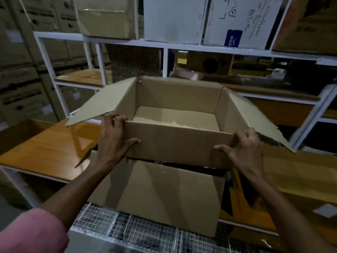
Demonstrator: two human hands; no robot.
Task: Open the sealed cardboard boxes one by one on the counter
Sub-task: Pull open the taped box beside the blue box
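**Head view: one box stood open, held at both near corners**

Head camera looked down on an open cardboard box [179, 141] held up in the middle of the scene, above the wooden tabletop [49, 143]. The left hand [114, 138] gripped the near left corner, fingers curled over the rim and thumb pressed flat on the near wall. The right hand [244, 147] gripped the near right corner in the same way, thumb spread along the front face. Whether the box rested on anything could not be told; a dark gap showed beneath its near wall.

All top flaps were folded out: the left flap [102, 105] stuck up and away to the left, the right flap [255, 121] sloped off to the right, and the near flap [164, 196] hung down toward the person over a wire mesh rack [127, 229]. Inside, only a pale bottom showed, and no contents could be made out.

As a judgement, this box was done with as far as opening goes, and the two-handed grip suggested it was about to be set aside or repositioned. How many boxes were left was not clear: brown cartons [20, 73] stood stacked far left and others sat on the white shelf frame [182, 46] at the far side, some seemingly taped, but no sealed box was visible on the tabletop itself. A pink sleeve [31, 232] showed at the near left.
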